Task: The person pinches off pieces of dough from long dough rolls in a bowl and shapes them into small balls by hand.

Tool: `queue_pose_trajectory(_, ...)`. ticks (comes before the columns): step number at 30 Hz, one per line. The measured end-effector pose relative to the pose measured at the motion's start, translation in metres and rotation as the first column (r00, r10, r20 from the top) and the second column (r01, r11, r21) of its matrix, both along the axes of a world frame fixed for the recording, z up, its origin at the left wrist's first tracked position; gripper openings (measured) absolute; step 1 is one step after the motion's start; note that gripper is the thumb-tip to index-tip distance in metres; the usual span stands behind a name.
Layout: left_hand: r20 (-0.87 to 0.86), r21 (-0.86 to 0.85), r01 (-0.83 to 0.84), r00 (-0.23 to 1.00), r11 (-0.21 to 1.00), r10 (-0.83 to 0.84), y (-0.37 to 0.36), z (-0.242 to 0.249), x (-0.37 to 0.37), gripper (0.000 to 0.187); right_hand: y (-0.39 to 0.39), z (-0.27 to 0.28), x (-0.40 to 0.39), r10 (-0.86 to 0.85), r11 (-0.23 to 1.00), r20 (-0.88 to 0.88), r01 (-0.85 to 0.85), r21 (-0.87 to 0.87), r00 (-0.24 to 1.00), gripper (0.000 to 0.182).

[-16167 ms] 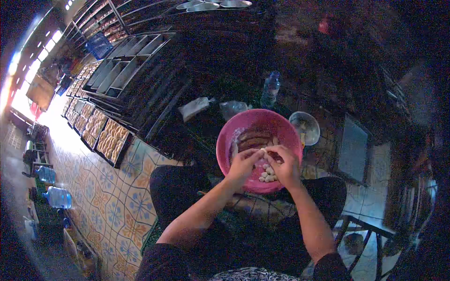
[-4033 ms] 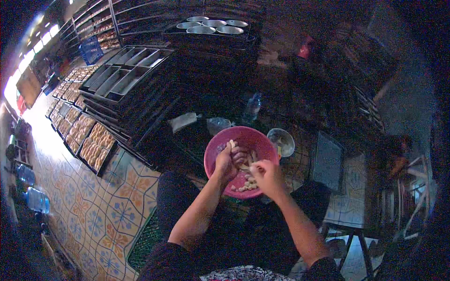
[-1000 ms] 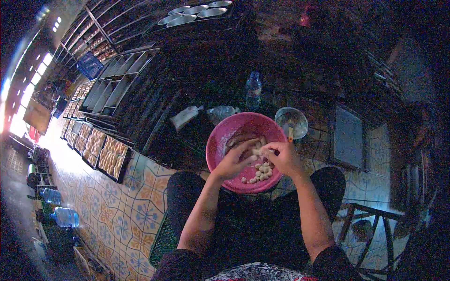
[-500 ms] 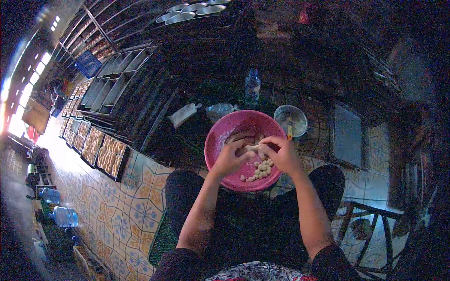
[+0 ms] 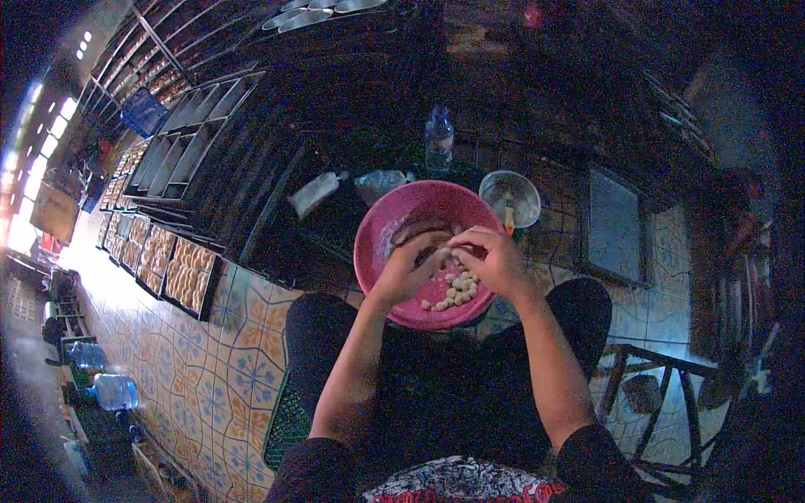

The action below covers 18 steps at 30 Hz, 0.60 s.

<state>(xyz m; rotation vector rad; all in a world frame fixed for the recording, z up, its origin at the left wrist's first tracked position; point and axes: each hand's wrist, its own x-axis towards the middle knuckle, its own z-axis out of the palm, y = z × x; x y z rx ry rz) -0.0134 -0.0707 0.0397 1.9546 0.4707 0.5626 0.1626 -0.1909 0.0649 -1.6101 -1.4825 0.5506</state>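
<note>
A pink basin (image 5: 363, 260) sits before my knees, both hands over it. My left hand (image 5: 407, 268) curves inward, its fingertips close to those of my right hand (image 5: 498, 261). Between them is a pale bit of dough (image 5: 444, 254), mostly covered by the fingers. Bent fingers and thumb of my right hand pinch at it. Below the hands, several small round dough pieces (image 5: 459, 289) lie on the basin's floor. A shaded lump (image 5: 419, 228), not clear in the dim light, rests behind my left hand. White powder marks the basin's inner wall.
Behind the basin are a metal bowl (image 5: 527, 201) with an orange-handled tool (image 5: 509, 218), a clear bottle (image 5: 438, 144) and plastic bags (image 5: 315, 194). Trays of shaped dough (image 5: 189, 275) line the left floor. A flat tray (image 5: 616, 222) and metal frame (image 5: 662, 362) stand right.
The hands have drawn closer together, and the pale dough strip seen between them before is now mostly hidden. The whole view has shifted slightly, moving the basin up and left.
</note>
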Motion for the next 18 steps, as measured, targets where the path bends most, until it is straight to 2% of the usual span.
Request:
queue_pose_trajectory(2, 0.034, 0.045, 0.025, 0.999, 0.999, -0.026, 0.002, 0.001, -0.001, 0.032, 0.002, -0.001, 0.000, -0.023, 1.000, 0.046, 0.022, 0.014, 0.999, 0.022)
queue_pose_trajectory(4, -0.083, -0.005, -0.012, 0.997, 1.000, 0.012, 0.006, -0.002, -0.003, 0.033, 0.002, -0.001, -0.003, -0.013, 0.997, -0.017, 0.015, 0.072, 1.000, 0.019)
queue_pose_trajectory(7, -0.009, 0.043, 0.014, 1.000, 0.999, -0.013, 0.019, -0.029, 0.000, 0.029, 0.003, 0.005, -0.003, 0.055, 0.979, 0.071, -0.067, 0.191, 0.996, 0.020)
queue_pose_trajectory(8, 0.002, 0.057, 0.013, 1.000, 0.998, -0.013, 0.020, -0.023, 0.004, 0.029, 0.005, 0.012, -0.002, 0.054, 0.976, 0.083, -0.070, 0.204, 0.995, 0.020)
queue_pose_trajectory(10, 0.098, 0.048, -0.042, 0.994, 0.998, 0.037, 0.011, -0.019, 0.004, 0.030, 0.001, 0.018, -0.007, 0.065, 0.996, -0.060, -0.061, 0.062, 0.996, 0.020)
queue_pose_trajectory(11, 0.008, -0.233, -0.040, 0.999, 0.972, 0.043, 0.005, -0.008, 0.001, 0.026, 0.008, 0.014, -0.005, 0.103, 0.973, 0.055, -0.113, 0.202, 0.993, 0.021)
queue_pose_trajectory(12, 0.011, -0.227, -0.035, 0.999, 0.973, 0.038, 0.010, -0.007, 0.003, 0.026, 0.010, 0.010, -0.001, 0.099, 0.972, 0.058, -0.109, 0.208, 0.993, 0.021)
queue_pose_trajectory(14, -0.018, 0.052, -0.048, 0.999, 0.997, 0.049, 0.012, -0.009, -0.001, 0.025, 0.004, 0.006, -0.002, 0.059, 0.993, 0.083, -0.067, 0.099, 0.995, 0.021)
queue_pose_trajectory(16, -0.017, -0.017, -0.030, 0.999, 0.999, 0.030, 0.012, -0.009, -0.003, 0.025, 0.004, 0.013, -0.007, 0.027, 0.997, 0.079, -0.032, 0.064, 0.996, 0.019)
queue_pose_trajectory(18, -0.001, -0.070, -0.009, 1.000, 0.998, 0.009, 0.017, -0.006, 0.000, 0.024, 0.009, 0.007, -0.008, -0.001, 0.988, 0.125, -0.018, 0.154, 0.992, 0.018)
